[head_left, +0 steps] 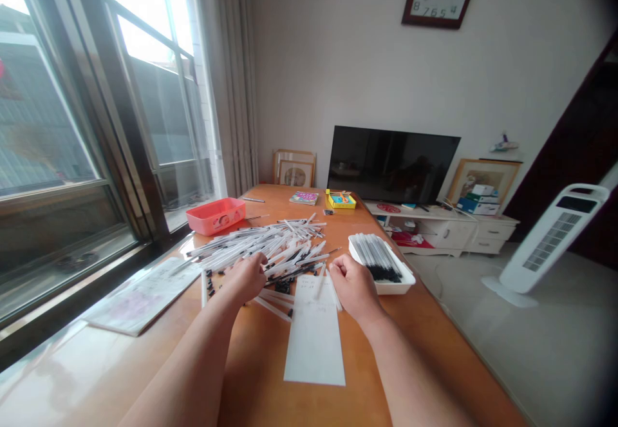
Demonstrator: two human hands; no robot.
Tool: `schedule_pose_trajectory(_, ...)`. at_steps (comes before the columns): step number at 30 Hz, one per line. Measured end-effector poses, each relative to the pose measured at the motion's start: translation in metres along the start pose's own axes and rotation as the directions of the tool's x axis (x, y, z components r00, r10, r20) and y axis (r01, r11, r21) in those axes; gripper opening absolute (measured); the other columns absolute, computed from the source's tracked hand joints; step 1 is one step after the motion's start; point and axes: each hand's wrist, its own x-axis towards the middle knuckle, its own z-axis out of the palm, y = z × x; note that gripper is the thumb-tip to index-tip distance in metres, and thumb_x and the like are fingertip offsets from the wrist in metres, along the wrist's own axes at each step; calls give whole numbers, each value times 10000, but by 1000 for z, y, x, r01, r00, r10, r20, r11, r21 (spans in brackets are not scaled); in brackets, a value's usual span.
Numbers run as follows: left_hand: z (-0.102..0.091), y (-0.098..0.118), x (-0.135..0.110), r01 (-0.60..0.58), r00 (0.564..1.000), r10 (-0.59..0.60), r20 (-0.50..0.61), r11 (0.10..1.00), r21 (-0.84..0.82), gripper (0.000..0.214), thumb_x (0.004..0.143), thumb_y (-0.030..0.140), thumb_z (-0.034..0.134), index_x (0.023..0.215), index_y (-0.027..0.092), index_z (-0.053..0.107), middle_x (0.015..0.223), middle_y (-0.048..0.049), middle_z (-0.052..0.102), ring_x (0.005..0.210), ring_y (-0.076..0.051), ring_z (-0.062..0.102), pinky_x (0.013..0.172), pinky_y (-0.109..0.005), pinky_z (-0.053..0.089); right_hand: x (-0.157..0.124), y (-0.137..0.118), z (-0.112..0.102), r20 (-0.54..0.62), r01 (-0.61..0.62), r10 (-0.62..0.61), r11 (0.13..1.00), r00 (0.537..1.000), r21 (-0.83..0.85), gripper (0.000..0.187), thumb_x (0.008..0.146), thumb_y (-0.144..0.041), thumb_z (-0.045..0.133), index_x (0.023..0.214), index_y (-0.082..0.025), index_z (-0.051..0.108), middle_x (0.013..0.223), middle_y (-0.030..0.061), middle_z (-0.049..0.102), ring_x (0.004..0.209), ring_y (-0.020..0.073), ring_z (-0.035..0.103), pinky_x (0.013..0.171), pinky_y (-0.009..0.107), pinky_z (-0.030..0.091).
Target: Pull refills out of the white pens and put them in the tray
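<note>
A loose heap of clear pen barrels [241,246] with dark parts among them spreads over the wooden table. My left hand [248,277] is at the near edge of the heap, its fingers curled together; what they hold, if anything, is hidden. My right hand [355,285] is closed beside a white tray [405,280], and I cannot make out anything in its fingers. Inside that tray lies a row of clear pens [374,253] with black ends. Small black pen parts [284,285] lie between my hands, behind a strip of white paper [315,343].
A red plastic basket [215,216] stands by the window, left of the heap. Nearer is a booklet [145,298]. Toward the far end lie a colourful book [304,198] and a yellow box [342,200]. Beyond the table are a television [393,164] and a white tower fan [553,240].
</note>
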Motion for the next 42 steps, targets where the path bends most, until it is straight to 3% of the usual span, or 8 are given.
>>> schedule_pose_trajectory(9,-16,-1,-6,-57,998,55,-12,975,-214,329,706,159,558,1021,217,634,765,-2,685,662,-162,589,579,-263,374,2,3,-1,2,-40,40,999,999,28,176,882,-329,518,772,-233,614,719,6,688,669,170,597,603,253,372)
schedule_pose_trajectory(15,-23,7,-11,-56,996,23,-83,909,-413,266,710,217,573,964,191,648,752,-4,663,669,-161,592,579,-255,407,1,5,1,12,-73,72,995,997,62,189,875,-353,542,751,-229,613,692,-1,685,657,175,604,605,262,381)
schedule_pose_trajectory(22,-35,23,-19,-69,998,43,-54,574,-816,317,698,331,681,965,165,643,817,-23,675,757,-170,624,682,-271,467,0,2,8,44,-41,34,984,998,176,174,887,-332,548,879,-220,681,823,28,730,742,185,653,692,277,472)
schedule_pose_trajectory(25,-37,26,-21,-48,996,91,-8,447,-893,338,699,331,728,983,165,650,838,-17,674,764,-153,615,727,-276,468,-2,-1,12,87,38,-56,980,995,196,229,894,-298,548,1040,-223,708,1004,56,738,918,201,667,826,301,499)
schedule_pose_trajectory(29,-37,31,-24,-25,989,146,31,365,-931,346,690,315,775,979,162,661,858,-14,669,774,-144,609,755,-276,464,-7,-7,13,157,111,-142,975,977,194,328,899,-283,554,1198,-239,683,1137,73,713,1081,229,629,904,329,489)
schedule_pose_trajectory(34,-36,38,-28,6,978,198,67,292,-956,387,694,332,788,1011,155,653,881,-34,674,787,-153,625,774,-290,478,-11,-14,14,256,0,-89,946,962,325,275,912,-381,565,1069,-210,713,884,41,728,776,186,643,698,274,483)
schedule_pose_trajectory(38,-37,33,-25,-19,993,117,27,380,-925,399,730,383,745,1043,156,647,952,-61,694,830,-173,650,805,-304,501,-9,-13,16,290,-151,14,878,957,455,322,902,-484,566,904,-192,702,727,7,675,653,153,587,603,241,433)
schedule_pose_trajectory(42,-31,16,-18,-19,1000,22,-3,760,-650,214,750,349,645,876,178,670,760,-27,683,651,-163,598,617,-277,461,-6,-7,15,258,-208,88,850,962,485,400,901,-561,548,849,-191,692,701,16,668,643,157,590,597,247,434)
